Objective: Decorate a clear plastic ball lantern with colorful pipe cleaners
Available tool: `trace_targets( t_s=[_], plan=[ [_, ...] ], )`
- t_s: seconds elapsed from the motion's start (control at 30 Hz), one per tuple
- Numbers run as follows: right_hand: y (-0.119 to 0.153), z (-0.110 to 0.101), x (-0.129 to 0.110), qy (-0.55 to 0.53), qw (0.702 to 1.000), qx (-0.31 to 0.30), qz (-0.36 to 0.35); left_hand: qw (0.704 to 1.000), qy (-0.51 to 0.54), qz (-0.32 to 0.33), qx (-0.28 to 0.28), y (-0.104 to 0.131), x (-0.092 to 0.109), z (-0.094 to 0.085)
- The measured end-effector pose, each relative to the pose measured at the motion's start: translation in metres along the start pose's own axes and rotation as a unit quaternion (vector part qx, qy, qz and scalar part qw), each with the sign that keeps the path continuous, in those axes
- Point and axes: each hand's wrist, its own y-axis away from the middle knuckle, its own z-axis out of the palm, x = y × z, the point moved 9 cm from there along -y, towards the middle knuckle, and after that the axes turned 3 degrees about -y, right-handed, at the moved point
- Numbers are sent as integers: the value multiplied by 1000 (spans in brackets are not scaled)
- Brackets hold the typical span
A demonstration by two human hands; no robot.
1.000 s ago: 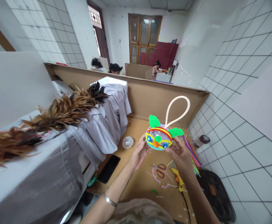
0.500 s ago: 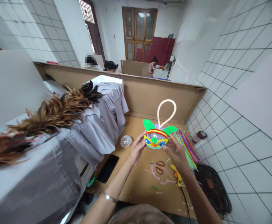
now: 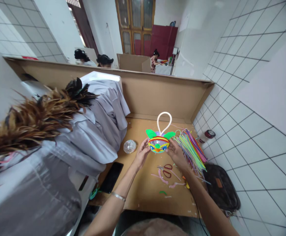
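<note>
On our left, a row of feathers lies over grey cloth, with the phone on the table below it. Next comes the clear ball, resting just beside our left hand.

That hand curls its fingers and thumb against the left side of the ornament, which we hold up over the table, face towards us. To hold it well, we would do best to press lightly from both sides and leave the green ears and the white loop untouched, since they look easy to bend. Level hands should keep the face square to us.

The ornament sits between our two hands, touching the fingertips of each, its loop rising above them. The scissors lie below it, nearer to us.

Our right hand pinches the other side, its thumb near the blue eye. Just past it lie the bundled stems; our forearm hides most of the yellow tool. Beyond are the jar and the dark bag.
</note>
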Motion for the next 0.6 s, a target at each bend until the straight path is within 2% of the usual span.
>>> trace_targets(
  t_s=[0.17, 0.3, 0.47, 0.6],
  plan=[
    [-9, -8, 9, 14, 1000, 9, 0, 1000, -8, 0, -4, -11, -6, 4],
    [-10, -10, 17, 20, 1000, 13, 6, 1000, -5, -5, 3, -18, -16, -1],
    [-5, -10, 42, 20, 999, 24, 36, 999, 24, -25, 14, -24, -41, -15],
    [-3, -9, 72, 7, 999, 31, 42, 999, 31, -40, 13, -32, -66, -27]
  ],
)
